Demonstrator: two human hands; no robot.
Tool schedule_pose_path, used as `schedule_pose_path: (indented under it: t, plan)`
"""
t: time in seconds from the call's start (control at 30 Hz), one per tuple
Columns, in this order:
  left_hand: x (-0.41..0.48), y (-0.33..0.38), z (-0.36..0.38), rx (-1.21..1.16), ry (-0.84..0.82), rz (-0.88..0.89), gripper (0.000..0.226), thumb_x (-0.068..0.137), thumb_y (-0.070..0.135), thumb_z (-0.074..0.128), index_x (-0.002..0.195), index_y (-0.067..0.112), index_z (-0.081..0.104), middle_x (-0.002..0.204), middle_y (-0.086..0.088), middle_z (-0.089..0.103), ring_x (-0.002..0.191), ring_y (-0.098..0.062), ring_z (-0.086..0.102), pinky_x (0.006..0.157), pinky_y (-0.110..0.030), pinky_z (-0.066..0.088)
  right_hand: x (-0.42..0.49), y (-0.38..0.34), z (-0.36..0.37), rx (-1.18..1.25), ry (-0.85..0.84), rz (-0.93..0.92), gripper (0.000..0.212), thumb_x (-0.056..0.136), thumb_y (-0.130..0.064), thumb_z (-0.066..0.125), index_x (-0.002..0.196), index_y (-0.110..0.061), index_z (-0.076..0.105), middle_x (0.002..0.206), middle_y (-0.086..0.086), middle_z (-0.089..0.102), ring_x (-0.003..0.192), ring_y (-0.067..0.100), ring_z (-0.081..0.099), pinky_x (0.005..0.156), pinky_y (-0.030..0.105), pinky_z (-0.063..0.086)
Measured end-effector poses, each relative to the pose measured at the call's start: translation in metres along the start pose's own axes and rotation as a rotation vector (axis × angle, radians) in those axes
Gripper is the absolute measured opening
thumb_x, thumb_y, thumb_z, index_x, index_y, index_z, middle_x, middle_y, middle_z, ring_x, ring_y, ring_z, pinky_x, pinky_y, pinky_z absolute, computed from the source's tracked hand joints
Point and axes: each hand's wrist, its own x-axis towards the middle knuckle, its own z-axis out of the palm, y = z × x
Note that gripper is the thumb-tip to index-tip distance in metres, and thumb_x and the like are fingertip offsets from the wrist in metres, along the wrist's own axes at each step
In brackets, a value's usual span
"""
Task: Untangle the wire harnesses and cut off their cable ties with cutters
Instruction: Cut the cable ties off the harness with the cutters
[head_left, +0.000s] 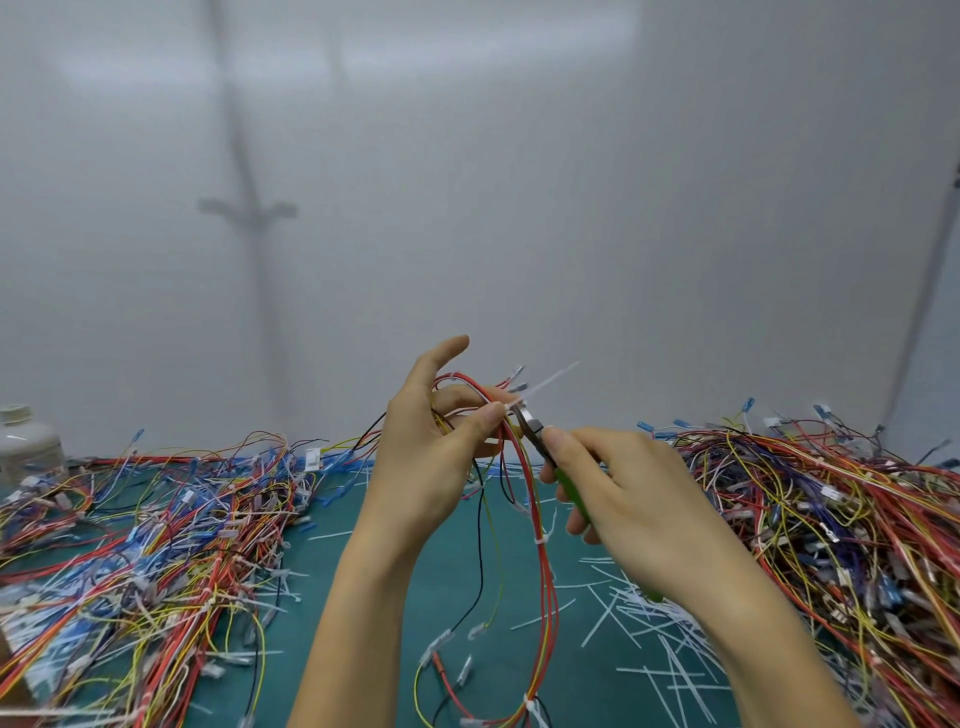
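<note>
My left hand holds up a wire harness of red, yellow and black wires, pinching it between thumb and fingers near its top. A white cable tie sticks out up and to the right from the pinched spot. My right hand grips green-handled cutters, whose metal jaws sit at the base of that tie, right beside my left thumb tip. The harness hangs down to the green mat, with another white tie lower on it.
A large tangle of coloured harnesses covers the left of the green mat, another heap fills the right. Cut white tie pieces lie scattered under my right arm. A pale jar stands at far left. A white wall rises behind.
</note>
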Motion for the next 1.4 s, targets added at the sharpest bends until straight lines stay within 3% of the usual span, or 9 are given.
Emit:
schedule_pose_path:
  t: [0.37, 0.53, 0.67, 0.77, 0.97, 1.07, 1.13, 1.27, 1.4]
  plan:
    - [-0.002, 0.0, 0.0, 0.006, -0.042, 0.006, 0.053, 0.092, -0.002, 0.061, 0.136, 0.023, 0.046, 0.092, 0.002, 0.077, 0.078, -0.017, 0.074, 0.07, -0.025, 0.059, 0.0, 0.0, 0.0, -0.023, 0.004, -0.001, 0.044, 0.097, -0.054, 0.038, 0.076, -0.025, 0.064, 0.066, -0.003, 0.064, 0.058, 0.012, 0.066, 0.071, 0.045, 0.056]
    - [-0.001, -0.001, 0.001, 0.014, -0.049, 0.006, 0.053, 0.092, -0.003, 0.061, 0.137, 0.021, 0.046, 0.093, 0.002, 0.077, 0.08, -0.018, 0.074, 0.073, -0.03, 0.06, 0.001, 0.0, 0.001, 0.002, 0.01, 0.007, 0.043, 0.098, -0.051, 0.04, 0.077, -0.023, 0.065, 0.067, -0.004, 0.064, 0.053, 0.009, 0.066, 0.067, 0.042, 0.057]
    - [-0.001, -0.001, -0.001, 0.014, -0.054, 0.003, 0.053, 0.092, -0.002, 0.061, 0.137, 0.022, 0.046, 0.094, 0.002, 0.077, 0.081, -0.017, 0.074, 0.07, -0.023, 0.058, 0.0, -0.002, 0.0, -0.019, 0.012, -0.01, 0.043, 0.097, -0.051, 0.042, 0.073, -0.023, 0.065, 0.066, -0.002, 0.064, 0.058, 0.016, 0.064, 0.068, 0.045, 0.055]
    - [-0.001, -0.002, 0.0, 0.023, -0.055, 0.003, 0.053, 0.092, -0.002, 0.061, 0.137, 0.021, 0.046, 0.094, 0.002, 0.077, 0.081, -0.018, 0.074, 0.072, -0.027, 0.06, 0.0, -0.002, 0.0, -0.029, 0.012, -0.015, 0.044, 0.097, -0.05, 0.042, 0.072, -0.022, 0.064, 0.067, 0.002, 0.064, 0.064, 0.024, 0.063, 0.069, 0.047, 0.054]
    - [0.001, -0.003, 0.0, 0.017, -0.041, -0.02, 0.052, 0.091, -0.001, 0.063, 0.136, 0.019, 0.047, 0.092, 0.001, 0.077, 0.076, -0.019, 0.074, 0.068, -0.027, 0.059, 0.001, 0.001, 0.005, -0.003, 0.032, -0.046, 0.043, 0.102, -0.039, 0.042, 0.069, -0.02, 0.062, 0.066, 0.006, 0.063, 0.055, 0.02, 0.061, 0.061, 0.043, 0.055]
    - [0.001, -0.002, -0.001, 0.024, -0.029, -0.05, 0.051, 0.09, 0.003, 0.066, 0.135, 0.019, 0.049, 0.091, 0.001, 0.077, 0.07, -0.018, 0.073, 0.063, -0.022, 0.056, 0.003, 0.003, 0.009, 0.024, 0.025, -0.035, 0.044, 0.104, -0.035, 0.042, 0.067, -0.02, 0.06, 0.061, 0.004, 0.059, 0.048, 0.015, 0.06, 0.051, 0.035, 0.055]
    - [0.0, -0.002, -0.003, 0.037, -0.026, -0.065, 0.051, 0.089, 0.007, 0.068, 0.135, 0.02, 0.049, 0.089, 0.001, 0.076, 0.067, -0.016, 0.071, 0.06, -0.021, 0.055, 0.004, 0.004, 0.009, 0.074, 0.033, -0.008, 0.045, 0.103, -0.038, 0.042, 0.068, -0.018, 0.063, 0.058, -0.001, 0.059, 0.044, 0.013, 0.06, 0.05, 0.033, 0.055]
    - [0.0, -0.002, -0.007, 0.07, -0.033, -0.113, 0.051, 0.091, 0.02, 0.066, 0.137, 0.024, 0.045, 0.09, 0.005, 0.076, 0.069, -0.013, 0.07, 0.06, -0.02, 0.055, 0.005, 0.004, 0.007, 0.112, 0.114, 0.033, 0.05, 0.098, -0.052, 0.042, 0.073, -0.018, 0.068, 0.06, -0.001, 0.063, 0.047, 0.014, 0.062, 0.064, 0.045, 0.057]
    - [0.0, 0.0, -0.01, 0.034, -0.06, -0.172, 0.05, 0.095, 0.022, 0.06, 0.14, 0.025, 0.038, 0.097, 0.007, 0.076, 0.078, -0.013, 0.073, 0.064, -0.024, 0.057, 0.003, 0.005, 0.003, 0.137, 0.115, 0.051, 0.067, 0.075, -0.078, 0.049, 0.08, -0.014, 0.068, 0.066, 0.008, 0.065, 0.057, 0.021, 0.064, 0.068, 0.049, 0.056]
